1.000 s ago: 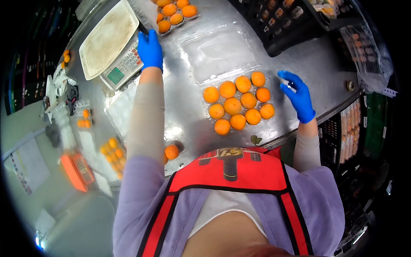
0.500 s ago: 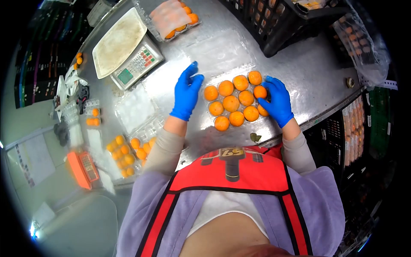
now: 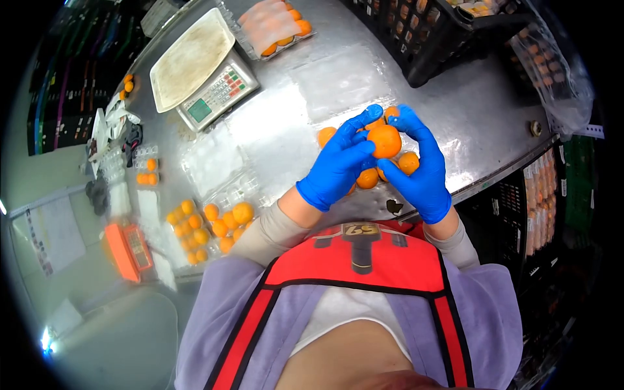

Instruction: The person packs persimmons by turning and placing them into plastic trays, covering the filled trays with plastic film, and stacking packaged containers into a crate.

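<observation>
An orange (image 3: 384, 141) is raised between my two blue-gloved hands above a clear plastic tray of oranges. My left hand (image 3: 339, 156) closes on its left side with bent fingers. From the right, my right hand (image 3: 424, 170) curls round it, thumb low and fingers high. Below, the hands cover most of the tray. Several of its oranges show around them, such as one orange (image 3: 408, 162) at the right and another orange (image 3: 327, 136) at the left.
A scale (image 3: 221, 88) stands at the upper left, beside a packed tray of oranges (image 3: 286, 40). A black crate (image 3: 429, 45) sits at the back right. More oranges (image 3: 188, 224) lie in trays at the left, near an orange-coloured device (image 3: 127, 252). A dark leaf (image 3: 394, 207) lies near the front edge.
My left hand has moved right and over the tray. My right hand has shifted slightly left. One orange is now lifted between both hands.
</observation>
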The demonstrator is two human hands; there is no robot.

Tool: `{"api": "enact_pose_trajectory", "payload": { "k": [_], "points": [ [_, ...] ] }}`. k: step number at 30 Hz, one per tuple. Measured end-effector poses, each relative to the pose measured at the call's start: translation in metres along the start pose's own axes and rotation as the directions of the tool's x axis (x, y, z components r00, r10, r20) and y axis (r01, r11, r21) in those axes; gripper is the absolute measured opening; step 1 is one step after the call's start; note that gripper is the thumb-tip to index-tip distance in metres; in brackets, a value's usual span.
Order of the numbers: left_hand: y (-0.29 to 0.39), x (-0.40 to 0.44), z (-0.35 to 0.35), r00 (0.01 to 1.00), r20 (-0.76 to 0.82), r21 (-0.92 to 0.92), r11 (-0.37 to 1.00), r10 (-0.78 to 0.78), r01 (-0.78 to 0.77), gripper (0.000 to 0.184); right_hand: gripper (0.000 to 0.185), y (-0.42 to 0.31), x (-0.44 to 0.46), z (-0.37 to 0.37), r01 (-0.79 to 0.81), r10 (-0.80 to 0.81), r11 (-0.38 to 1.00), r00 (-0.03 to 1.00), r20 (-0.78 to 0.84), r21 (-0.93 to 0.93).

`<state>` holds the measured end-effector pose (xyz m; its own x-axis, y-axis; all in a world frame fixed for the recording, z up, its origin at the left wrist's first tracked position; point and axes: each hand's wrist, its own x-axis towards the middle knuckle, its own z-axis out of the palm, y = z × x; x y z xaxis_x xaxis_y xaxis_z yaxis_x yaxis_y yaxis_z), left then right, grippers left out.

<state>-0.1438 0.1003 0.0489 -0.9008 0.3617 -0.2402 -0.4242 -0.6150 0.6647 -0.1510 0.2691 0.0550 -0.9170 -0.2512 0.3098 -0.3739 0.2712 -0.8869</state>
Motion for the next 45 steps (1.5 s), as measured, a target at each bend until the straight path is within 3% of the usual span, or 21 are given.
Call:
{"api": "enact_pose_trajectory", "payload": {
  "k": [2, 3, 5, 10, 13, 15, 20, 22, 27, 40, 42, 43, 45],
  "points": [
    [0.003, -0.003, -0.001, 0.999, 0.05, -0.095, 0.995, -0.012, 0.016, 0.057, 0.06, -0.009, 0.005, 0.006, 0.01, 0.013, 0.958, 0.997, -0.079, 0.288],
    [0.005, -0.003, -0.001, 0.994, 0.105, -0.19, 0.981, -0.02, 0.04, 0.059, 0.06, -0.008, 0.005, 0.008, 0.011, 0.012, 0.957, 0.997, -0.078, 0.289],
    [0.01, -0.007, 0.002, 0.991, 0.119, -0.227, 0.97, -0.055, 0.081, 0.06, 0.062, -0.005, 0.005, 0.011, -0.041, 0.0, 0.919, 0.995, 0.102, 0.393],
    [0.012, -0.007, 0.001, 0.985, 0.147, -0.22, 0.967, -0.093, 0.125, 0.066, 0.056, -0.011, 0.01, 0.017, 0.099, -0.105, 0.969, 0.994, 0.014, 0.226],
    [0.011, -0.005, -0.003, 0.998, 0.054, -0.202, 0.979, -0.008, 0.019, 0.071, 0.053, -0.013, 0.009, 0.019, 0.12, -0.116, 0.989, 0.992, -0.047, 0.086],
    [0.009, -0.004, -0.015, 0.99, 0.102, 0.085, 0.991, 0.098, -0.107, 0.071, 0.051, -0.015, 0.01, 0.02, 0.129, -0.126, 0.991, 0.99, -0.065, 0.033],
    [0.013, -0.007, -0.015, 0.985, 0.079, 0.236, 0.957, 0.152, -0.167, 0.072, 0.049, -0.015, 0.011, 0.021, 0.137, -0.141, 0.989, 0.988, -0.066, -0.058],
    [0.012, -0.007, -0.015, 0.983, 0.081, 0.257, 0.95, 0.165, -0.18, 0.071, 0.049, -0.014, 0.01, 0.022, 0.118, -0.122, 0.991, 0.99, -0.068, -0.054],
    [0.012, -0.009, -0.011, 0.993, 0.027, 0.099, 0.988, 0.118, -0.121, 0.052, 0.05, -0.011, 0.007, 0.023, 0.038, -0.04, 0.999, 0.997, -0.062, -0.026],
    [0.01, -0.014, -0.016, 0.998, -0.038, 0.179, 0.983, 0.051, -0.043, 0.035, 0.051, -0.007, 0.003, 0.02, -0.05, 0.05, 0.992, 0.999, 0.004, 0.114],
    [0.012, -0.014, -0.016, 0.993, -0.032, 0.384, 0.919, 0.116, -0.094, 0.042, 0.05, -0.008, 0.003, 0.02, -0.076, 0.073, 0.984, 0.997, 0.02, 0.161],
    [0.011, -0.014, -0.017, 0.993, -0.033, 0.384, 0.919, 0.115, -0.094, 0.042, 0.048, -0.01, 0.003, 0.02, -0.14, 0.134, 0.958, 0.99, 0.041, 0.25],
    [0.01, -0.013, -0.017, 0.931, 0.124, 0.51, 0.782, 0.345, -0.357, 0.048, 0.045, -0.013, 0.003, 0.019, -0.203, 0.192, 0.92, 0.979, 0.067, 0.335]
  ]
}}
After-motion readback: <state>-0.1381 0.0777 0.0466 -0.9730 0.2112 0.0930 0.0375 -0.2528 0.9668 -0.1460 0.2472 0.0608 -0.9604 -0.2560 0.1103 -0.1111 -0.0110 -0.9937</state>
